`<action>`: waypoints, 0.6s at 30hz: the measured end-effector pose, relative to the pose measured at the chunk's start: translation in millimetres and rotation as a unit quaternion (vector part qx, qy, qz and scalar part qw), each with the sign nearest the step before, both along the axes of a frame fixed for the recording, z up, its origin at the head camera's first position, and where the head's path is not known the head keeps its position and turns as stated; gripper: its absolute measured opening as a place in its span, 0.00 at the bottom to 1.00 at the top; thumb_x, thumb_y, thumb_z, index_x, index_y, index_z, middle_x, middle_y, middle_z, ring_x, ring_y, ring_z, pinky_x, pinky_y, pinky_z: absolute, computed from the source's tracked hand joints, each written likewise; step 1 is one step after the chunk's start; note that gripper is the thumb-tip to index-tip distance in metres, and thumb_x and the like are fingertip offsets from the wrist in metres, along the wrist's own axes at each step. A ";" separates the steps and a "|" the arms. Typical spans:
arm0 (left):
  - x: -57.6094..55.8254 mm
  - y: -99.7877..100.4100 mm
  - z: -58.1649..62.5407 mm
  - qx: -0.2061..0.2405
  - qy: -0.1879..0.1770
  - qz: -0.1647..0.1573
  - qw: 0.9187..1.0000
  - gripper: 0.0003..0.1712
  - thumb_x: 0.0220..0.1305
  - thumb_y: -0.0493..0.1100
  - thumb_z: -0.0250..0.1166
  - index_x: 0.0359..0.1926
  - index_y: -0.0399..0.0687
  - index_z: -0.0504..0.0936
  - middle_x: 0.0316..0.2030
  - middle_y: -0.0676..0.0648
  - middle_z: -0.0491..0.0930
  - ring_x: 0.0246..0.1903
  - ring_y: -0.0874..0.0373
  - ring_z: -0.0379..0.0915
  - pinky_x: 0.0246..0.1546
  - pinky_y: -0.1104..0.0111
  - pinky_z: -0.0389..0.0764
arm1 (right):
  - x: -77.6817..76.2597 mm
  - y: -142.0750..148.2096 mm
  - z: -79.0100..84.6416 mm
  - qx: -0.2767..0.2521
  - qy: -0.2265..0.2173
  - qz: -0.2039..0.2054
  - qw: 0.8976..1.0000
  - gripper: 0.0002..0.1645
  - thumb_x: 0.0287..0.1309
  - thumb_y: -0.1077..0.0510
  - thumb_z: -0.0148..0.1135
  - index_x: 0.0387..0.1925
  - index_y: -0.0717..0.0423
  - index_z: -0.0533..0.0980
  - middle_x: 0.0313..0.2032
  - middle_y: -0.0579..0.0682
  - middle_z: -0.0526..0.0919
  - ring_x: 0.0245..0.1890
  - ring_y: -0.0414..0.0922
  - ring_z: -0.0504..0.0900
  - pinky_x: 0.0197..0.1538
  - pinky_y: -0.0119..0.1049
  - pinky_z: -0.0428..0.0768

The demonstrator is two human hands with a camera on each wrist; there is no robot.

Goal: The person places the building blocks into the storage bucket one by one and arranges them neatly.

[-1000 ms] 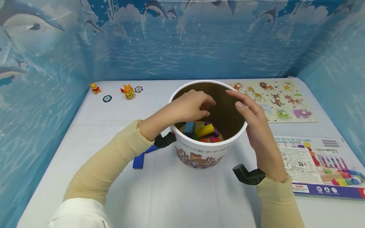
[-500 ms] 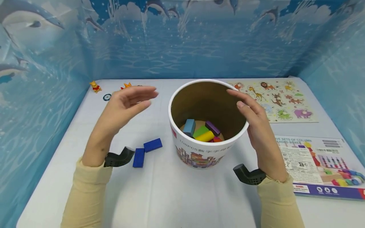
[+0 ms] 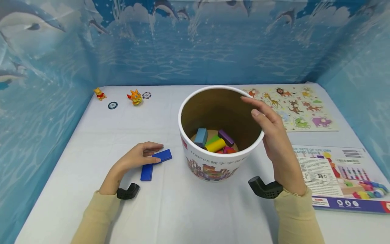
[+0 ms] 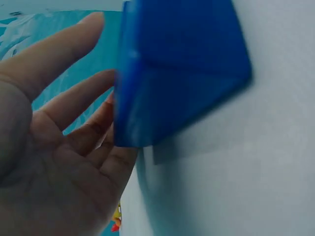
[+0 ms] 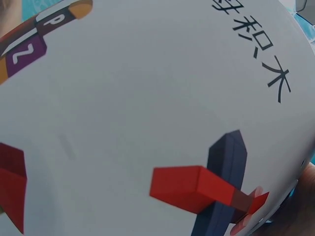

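Note:
My left hand (image 3: 137, 156) reaches down to two blue rectangular blocks lying on the white cloth left of the bucket. Its fingers are extended beside and behind the far block (image 3: 164, 155), and the thumb overlaps the blocks in the head view. In the left wrist view, a blue block (image 4: 192, 54) fills the top, with the fingers reaching behind it and the thumb apart from it. The near block (image 3: 147, 173) lies just below that hand. My right hand (image 3: 274, 139) rests with loosely extended fingers at the right rim of a big white bucket (image 3: 195, 154).
Inside the bucket lie a light blue block (image 3: 201, 137), a yellow cylinder (image 3: 215, 145), a purple block (image 3: 226, 137) and other pieces. At right are an animal puzzle board (image 3: 300, 127) and a printed box (image 3: 347, 169). Two figurines, one an orange-yellow toy (image 3: 135, 97), stand at back left.
My left hand has come out of the bucket, swung left and lowered to the blue blocks on the table. The right hand has stayed at the rim.

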State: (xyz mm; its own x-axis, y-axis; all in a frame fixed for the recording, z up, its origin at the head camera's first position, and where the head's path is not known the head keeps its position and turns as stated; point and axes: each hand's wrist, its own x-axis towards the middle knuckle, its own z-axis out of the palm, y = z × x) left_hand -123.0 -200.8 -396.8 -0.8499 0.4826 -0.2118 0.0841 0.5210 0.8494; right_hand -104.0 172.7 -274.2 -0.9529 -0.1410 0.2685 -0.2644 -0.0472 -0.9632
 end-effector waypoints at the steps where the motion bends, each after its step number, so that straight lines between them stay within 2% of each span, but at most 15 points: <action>1: -0.2 1.5 -1.6 -0.017 0.020 -0.006 1.000 0.29 0.51 0.46 0.67 0.54 0.42 0.73 0.51 0.45 0.71 0.52 0.52 0.66 0.54 0.60 0.68 | 0.1 0.1 -0.3 -0.002 0.000 0.002 1.000 0.21 0.62 0.59 0.45 0.57 0.54 0.68 0.57 0.51 0.66 0.57 0.53 0.60 0.55 0.47 0.63; 5: 1.4 6.5 -1.4 -0.104 0.092 0.001 0.990 0.23 0.49 0.46 0.68 0.49 0.47 0.78 0.44 0.46 0.70 0.42 0.53 0.66 0.43 0.61 0.71 | 0.2 0.1 -1.1 -0.005 0.002 0.004 1.000 0.21 0.62 0.59 0.44 0.57 0.54 0.68 0.58 0.51 0.66 0.57 0.54 0.59 0.55 0.44 0.64; 8: 5.0 7.7 1.3 -0.132 0.121 0.020 0.984 0.20 0.48 0.45 0.69 0.45 0.49 0.80 0.42 0.47 0.71 0.41 0.53 0.66 0.42 0.61 0.69 | 0.3 -0.3 -1.1 -0.005 0.002 0.003 1.000 0.21 0.62 0.59 0.44 0.57 0.54 0.68 0.58 0.51 0.66 0.57 0.54 0.59 0.54 0.42 0.64; 12: 11.1 7.6 3.3 -0.131 0.155 0.024 0.979 0.19 0.48 0.42 0.69 0.44 0.47 0.79 0.43 0.47 0.75 0.45 0.52 0.70 0.48 0.57 0.70 | 0.7 -0.3 -1.1 -0.004 -0.001 0.002 1.000 0.21 0.62 0.59 0.45 0.57 0.53 0.68 0.58 0.51 0.66 0.58 0.54 0.59 0.54 0.42 0.63; 14: 12.8 7.3 4.1 -0.121 0.161 0.030 0.979 0.18 0.49 0.40 0.68 0.44 0.47 0.78 0.42 0.48 0.77 0.46 0.52 0.71 0.49 0.57 0.70 | 0.9 0.0 -1.1 -0.003 -0.002 0.001 1.000 0.21 0.62 0.59 0.45 0.57 0.53 0.68 0.58 0.51 0.66 0.58 0.53 0.58 0.54 0.42 0.63; 18: 10.1 5.1 11.9 -0.081 0.138 0.068 0.985 0.14 0.51 0.41 0.66 0.41 0.48 0.79 0.39 0.49 0.79 0.42 0.54 0.74 0.45 0.59 0.74 | 0.8 0.6 -1.2 -0.003 -0.002 0.000 1.000 0.21 0.62 0.58 0.45 0.57 0.53 0.68 0.58 0.51 0.65 0.58 0.53 0.58 0.54 0.43 0.62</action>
